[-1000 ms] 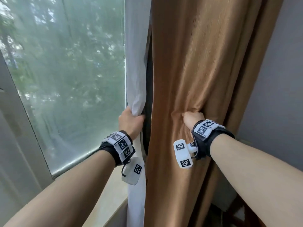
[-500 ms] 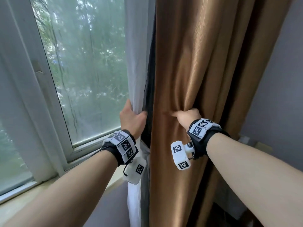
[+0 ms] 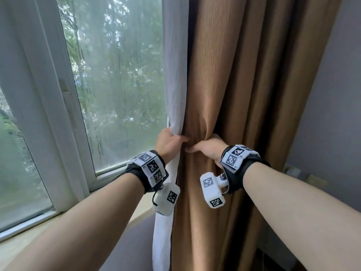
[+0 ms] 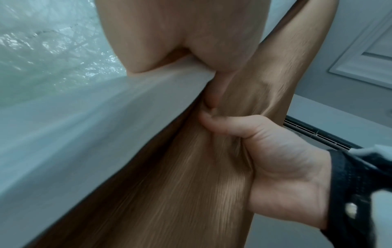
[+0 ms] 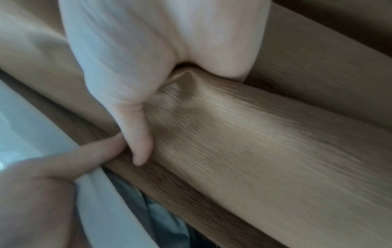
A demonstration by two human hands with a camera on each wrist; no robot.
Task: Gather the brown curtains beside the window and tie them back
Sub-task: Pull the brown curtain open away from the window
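- The left hand (image 3: 169, 142) is clutching the white sheer curtain (image 3: 173, 75) and the left edge of the brown curtain (image 3: 224, 85).
- The right hand (image 3: 210, 148) is gripping the brown folds, thumbs touching.
- The brown curtain is hanging bunched between both hands, right of the window (image 3: 117, 75).

Hands close in on each other: a second ago well apart across the brown curtain (image 3: 224, 94), now the left hand (image 3: 169, 142) and right hand (image 3: 210, 148) sit just beside each other at frame centre, thumbs nearly touching. Brown curtain is pinched into a narrower bundle between them, folds tighter at the grip. White sheer curtain (image 3: 173, 75) is pulled against the brown one; the dark gap between them is nearly gone. View shifts too: window frame (image 3: 48, 94) now fills the left of frame, sill (image 3: 29, 239) shows lower left.
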